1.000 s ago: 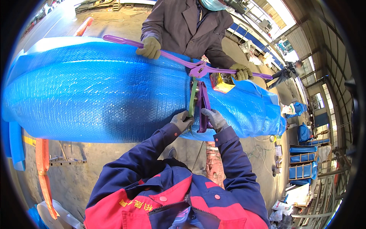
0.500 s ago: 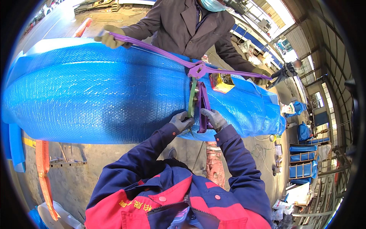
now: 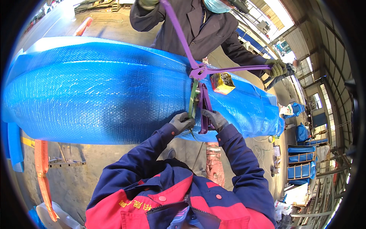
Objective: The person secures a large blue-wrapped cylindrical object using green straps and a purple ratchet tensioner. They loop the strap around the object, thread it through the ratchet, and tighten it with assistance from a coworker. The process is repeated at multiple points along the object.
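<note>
A long bundle wrapped in blue woven sheeting (image 3: 87, 87) lies crosswise in front of me. My left hand (image 3: 180, 122) is closed on the lower end of a green strap (image 3: 193, 100) running down the bundle's near side. Beside it, my right hand (image 3: 215, 120) grips a purple strapping tensioner (image 3: 206, 101). Just above, the jaws of a purple long-handled crimper (image 3: 199, 71) sit at the top of the strap. A co-worker opposite holds its handles spread, one gloved hand (image 3: 277, 68) on the right handle and another gloved hand (image 3: 148, 3) on the raised left one.
A small yellow and red box (image 3: 222, 83) with metal pieces in it rests on the bundle, right of the tensioner. Orange-wrapped supports (image 3: 215, 164) stand beneath. On the floor at lower left lies a metal ladder-like frame (image 3: 68, 163). Blue-covered racks (image 3: 301, 164) stand at right.
The co-worker's left-side handle has swung up steeply, with the gloved hand rising to the top edge. The right-side handle has risen slightly. My hands have stayed in place.
</note>
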Demonstrator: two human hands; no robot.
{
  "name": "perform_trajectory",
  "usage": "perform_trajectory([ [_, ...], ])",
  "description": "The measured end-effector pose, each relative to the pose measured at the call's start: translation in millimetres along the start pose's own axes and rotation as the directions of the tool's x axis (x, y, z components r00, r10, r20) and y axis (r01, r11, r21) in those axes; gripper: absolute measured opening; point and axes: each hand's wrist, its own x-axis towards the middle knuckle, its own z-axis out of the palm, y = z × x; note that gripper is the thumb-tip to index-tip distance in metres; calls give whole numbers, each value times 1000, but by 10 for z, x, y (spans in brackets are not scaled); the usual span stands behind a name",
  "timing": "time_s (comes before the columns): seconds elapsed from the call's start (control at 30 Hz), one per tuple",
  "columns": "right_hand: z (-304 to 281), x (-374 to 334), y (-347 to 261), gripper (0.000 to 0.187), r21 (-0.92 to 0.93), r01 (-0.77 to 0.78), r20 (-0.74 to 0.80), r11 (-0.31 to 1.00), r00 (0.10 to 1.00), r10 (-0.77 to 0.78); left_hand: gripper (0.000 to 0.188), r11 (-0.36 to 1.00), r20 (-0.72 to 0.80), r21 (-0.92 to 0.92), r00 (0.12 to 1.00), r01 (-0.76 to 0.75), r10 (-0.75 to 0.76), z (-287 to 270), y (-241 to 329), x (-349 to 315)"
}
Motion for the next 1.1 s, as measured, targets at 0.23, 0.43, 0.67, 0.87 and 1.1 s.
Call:
perform_trajectory([
  [0.23, 38, -181, -253, 62, -62, -161, -30, 985, 987, 160, 30, 998, 52, -66, 999, -4, 7, -15, -12, -14],
  [0.43, 98, -301, -500, 69, 211, -275, 183, 938, 954, 238, 31, 991, 48, -134, 999, 7, -1, -34, -63, 22],
  [0.67, 114, -235, -478, 72, 251, -299, 216, 921, 944, 248, 32, 982, 84, -189, 996, 4, 12, -70, -126, 60],
  [0.87, 92, -181, -419, 60, 133, -310, 82, 941, 950, 301, 28, 987, 59, -160, 998, -28, 38, -68, -142, 67],
  [1.1, 84, -173, -385, 52, 171, -336, 87, 926, 942, 325, 32, 979, 84, -201, 996, 22, -6, -76, -172, 81],
])
